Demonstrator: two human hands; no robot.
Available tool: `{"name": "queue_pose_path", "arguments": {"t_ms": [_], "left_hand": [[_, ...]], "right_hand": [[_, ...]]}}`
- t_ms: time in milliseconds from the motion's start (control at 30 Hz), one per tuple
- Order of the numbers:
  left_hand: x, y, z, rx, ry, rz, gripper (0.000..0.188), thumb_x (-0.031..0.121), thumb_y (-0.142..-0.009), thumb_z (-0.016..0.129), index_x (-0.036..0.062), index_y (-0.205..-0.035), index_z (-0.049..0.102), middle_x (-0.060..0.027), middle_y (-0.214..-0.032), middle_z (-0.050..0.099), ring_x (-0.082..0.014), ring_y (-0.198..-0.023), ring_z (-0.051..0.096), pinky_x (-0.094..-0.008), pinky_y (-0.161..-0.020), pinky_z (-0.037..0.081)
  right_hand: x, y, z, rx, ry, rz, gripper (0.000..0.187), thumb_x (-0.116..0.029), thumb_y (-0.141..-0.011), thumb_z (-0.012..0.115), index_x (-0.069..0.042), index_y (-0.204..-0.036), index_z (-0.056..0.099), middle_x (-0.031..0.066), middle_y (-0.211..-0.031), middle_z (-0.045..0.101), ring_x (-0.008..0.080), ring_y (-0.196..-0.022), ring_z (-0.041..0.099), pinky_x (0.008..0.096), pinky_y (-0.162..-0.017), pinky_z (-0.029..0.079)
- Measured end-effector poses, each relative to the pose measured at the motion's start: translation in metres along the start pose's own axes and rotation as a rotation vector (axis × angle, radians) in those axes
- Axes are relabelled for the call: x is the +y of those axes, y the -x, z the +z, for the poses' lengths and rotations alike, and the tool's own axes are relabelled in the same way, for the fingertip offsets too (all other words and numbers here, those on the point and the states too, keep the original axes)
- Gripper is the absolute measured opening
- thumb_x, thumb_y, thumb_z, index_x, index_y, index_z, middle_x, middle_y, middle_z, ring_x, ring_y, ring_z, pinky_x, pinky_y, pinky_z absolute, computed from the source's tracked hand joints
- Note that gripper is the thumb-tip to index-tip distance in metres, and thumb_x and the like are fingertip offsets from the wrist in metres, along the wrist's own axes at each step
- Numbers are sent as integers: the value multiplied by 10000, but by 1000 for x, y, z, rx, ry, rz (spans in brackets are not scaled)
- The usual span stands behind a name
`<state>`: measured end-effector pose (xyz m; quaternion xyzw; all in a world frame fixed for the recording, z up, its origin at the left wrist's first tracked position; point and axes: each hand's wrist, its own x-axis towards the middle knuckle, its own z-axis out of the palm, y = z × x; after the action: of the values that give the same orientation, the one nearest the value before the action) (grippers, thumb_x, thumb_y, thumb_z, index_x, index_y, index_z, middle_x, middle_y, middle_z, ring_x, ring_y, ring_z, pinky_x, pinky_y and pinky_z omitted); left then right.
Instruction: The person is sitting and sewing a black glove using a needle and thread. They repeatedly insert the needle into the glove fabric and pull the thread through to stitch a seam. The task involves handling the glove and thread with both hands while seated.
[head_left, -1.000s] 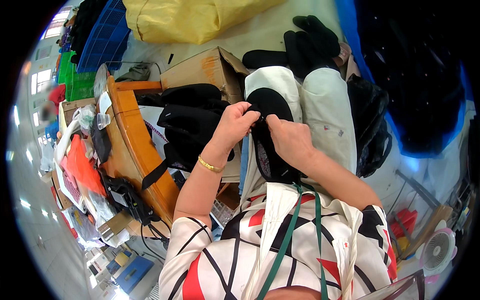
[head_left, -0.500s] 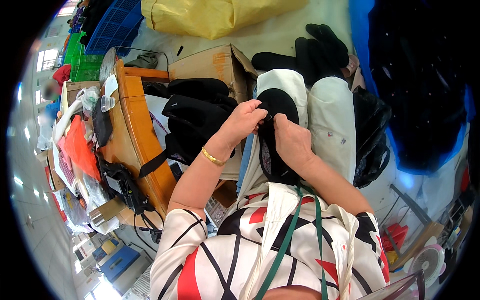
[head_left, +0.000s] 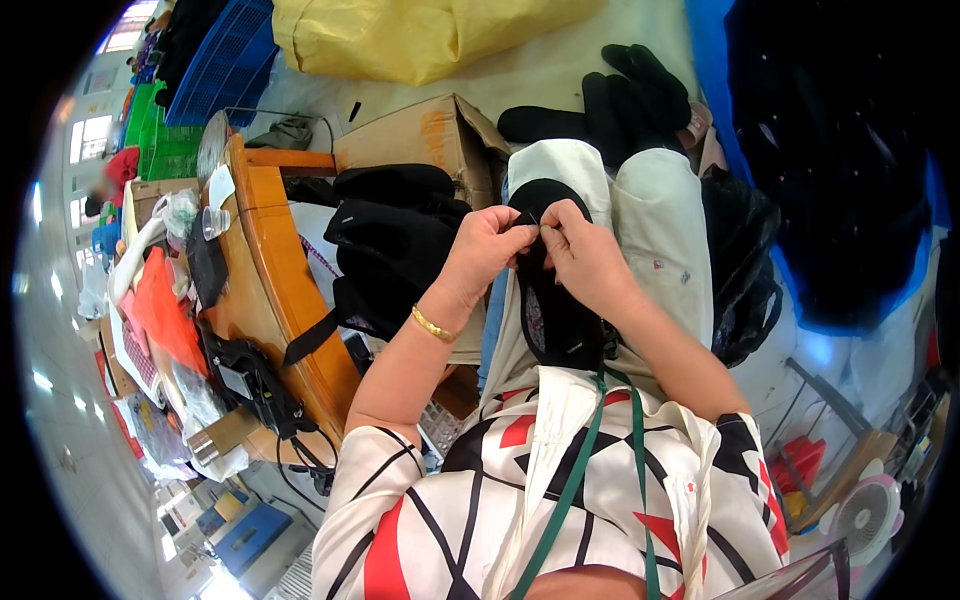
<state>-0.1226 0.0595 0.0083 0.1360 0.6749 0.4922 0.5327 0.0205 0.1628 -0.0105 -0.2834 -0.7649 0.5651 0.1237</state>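
We're watching a glossy orange-brown wooden table [head_left: 290, 275] curving down the left; it's carrying a small clear plastic cup [head_left: 214, 223], and a flat black strap [head_left: 312, 338] is crossing its edge. Up top, we're seeing a pale cream, smooth surface [head_left: 530, 75] bearing a big crinkled yellow bag [head_left: 430, 35]. Meanwhile, a lap clothed in cream fabric [head_left: 655, 225] is supporting a long black fabric shoe [head_left: 562, 312].

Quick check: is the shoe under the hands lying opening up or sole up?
Opening up: the black shoe shows its patterned lining to the camera, with the left hand and right hand over its toe half.
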Motion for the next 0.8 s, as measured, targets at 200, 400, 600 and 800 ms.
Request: {"name": "queue_pose_path", "arguments": {"t_ms": [200,400,600,800], "left_hand": [[-9,0,10,116,-142,125,116,78,-827,709,14,-756,644,44,-659,574,-22,-593,458,-198,-533,364],[-12,-3,10,149,-321,156,162,112,-838,714,0,-765,624,61,-644,526,-22,-584,404,-211,-527,344],[-18,-5,7,185,-430,215,226,178,-825,733,5,-787,591,41,-621,473,-54,-585,392,-251,-525,357],[-12,0,15,174,-489,264,248,179,-827,730,8,-780,557,38,-631,465,-57,-596,394,-246,-541,366]], "right_hand": [[-2,-6,-4,163,10,-234,84,-137,-928,603,-72,-882,577,131,-843,596,368,-775,611,429,-659,487],[-1,-25,-9,139,-562,65,157,-172,-1016,529,-48,-929,570,65,-842,639,147,-585,588,273,-540,469],[5,-10,-57,-58,-813,340,239,-292,-1028,522,-66,-964,566,31,-689,622,103,-524,582,239,-450,457],[37,16,-120,224,-1117,245,155,-223,-986,608,-73,-947,596,-68,-601,426,29,-476,354,202,-432,259]]}}
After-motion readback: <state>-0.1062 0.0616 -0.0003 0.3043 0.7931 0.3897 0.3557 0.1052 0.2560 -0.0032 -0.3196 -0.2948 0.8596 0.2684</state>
